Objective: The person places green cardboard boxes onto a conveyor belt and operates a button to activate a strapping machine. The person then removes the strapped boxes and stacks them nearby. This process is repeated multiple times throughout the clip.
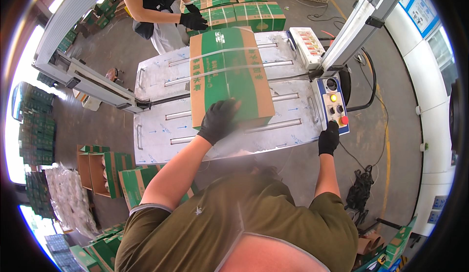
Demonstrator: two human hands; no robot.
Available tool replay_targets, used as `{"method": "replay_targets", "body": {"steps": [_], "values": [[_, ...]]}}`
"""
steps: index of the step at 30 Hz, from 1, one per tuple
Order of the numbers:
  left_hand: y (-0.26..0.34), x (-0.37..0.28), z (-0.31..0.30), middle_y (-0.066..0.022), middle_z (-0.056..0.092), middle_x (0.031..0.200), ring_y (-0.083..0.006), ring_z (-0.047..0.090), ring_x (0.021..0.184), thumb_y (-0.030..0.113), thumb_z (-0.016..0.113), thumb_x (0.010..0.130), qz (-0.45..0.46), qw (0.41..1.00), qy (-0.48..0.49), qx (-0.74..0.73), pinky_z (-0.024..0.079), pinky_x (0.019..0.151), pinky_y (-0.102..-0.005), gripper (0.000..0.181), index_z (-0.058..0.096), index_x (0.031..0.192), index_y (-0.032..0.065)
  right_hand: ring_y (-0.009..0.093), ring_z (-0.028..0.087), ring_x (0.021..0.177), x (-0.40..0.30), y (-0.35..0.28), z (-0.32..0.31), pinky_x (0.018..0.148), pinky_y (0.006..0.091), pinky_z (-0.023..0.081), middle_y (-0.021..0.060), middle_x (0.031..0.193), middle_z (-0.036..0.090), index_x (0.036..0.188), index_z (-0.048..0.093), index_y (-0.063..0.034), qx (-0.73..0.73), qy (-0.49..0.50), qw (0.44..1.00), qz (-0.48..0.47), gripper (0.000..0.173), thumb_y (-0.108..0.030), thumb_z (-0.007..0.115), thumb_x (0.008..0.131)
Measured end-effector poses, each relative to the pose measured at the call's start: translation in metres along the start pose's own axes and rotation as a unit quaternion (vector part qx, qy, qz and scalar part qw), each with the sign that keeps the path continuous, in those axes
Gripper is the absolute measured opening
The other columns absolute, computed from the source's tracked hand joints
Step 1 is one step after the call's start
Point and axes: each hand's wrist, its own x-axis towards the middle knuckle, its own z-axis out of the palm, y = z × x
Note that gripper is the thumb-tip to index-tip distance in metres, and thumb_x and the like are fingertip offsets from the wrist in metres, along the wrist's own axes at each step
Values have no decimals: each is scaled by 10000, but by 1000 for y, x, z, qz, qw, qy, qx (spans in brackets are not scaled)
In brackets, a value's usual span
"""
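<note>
A green and brown cardboard carton [229, 77] lies on the metal top of a strapping machine [220, 145], beneath its arch. Two pale straps run across the carton. My left hand [221, 120], in a black glove, rests on the carton's near end; its fingertips are blurred. At the right, my gloved right hand [329, 139] touches the lower part of the control panel [332, 105], beside a red mushroom button [344, 120]. A yellow lamp [333, 98] glows above it. What the right fingertips press is hidden.
Across the machine stands a person in black gloves [192, 19], near stacked strapped cartons [260, 15]. The arch's posts [362, 26] rise on both sides. Open cartons [106, 173] stand on the floor at left. Cables [384, 125] and a black bag [361, 189] lie at right.
</note>
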Motion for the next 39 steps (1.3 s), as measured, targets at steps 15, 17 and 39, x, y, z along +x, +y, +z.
{"method": "replay_targets", "body": {"steps": [15,17,39], "values": [[-5,2,4,-100,575,1281,-325,586,1066,377,845,653,27,1000,-1,13,479,921,-451,786,578,1344,114,378,608,1129,-2,3,5,966,446,499,197,1228,625,1199,615,-21,0,76,996,-57,407,12,543,800],[-10,5,5,-101,576,1280,-324,587,1058,377,851,649,36,999,-1,21,479,915,-453,795,578,1348,115,371,606,1145,-4,6,8,975,436,500,198,1236,628,1209,616,-21,-4,71,996,-49,416,8,543,801],[-39,49,29,-97,621,1019,-323,594,970,154,838,685,-109,963,225,-104,467,827,-442,466,631,1103,131,343,534,1295,2,10,-11,1116,416,412,208,1342,598,1293,583,41,-24,-57,994,-85,514,-57,620,789]]}}
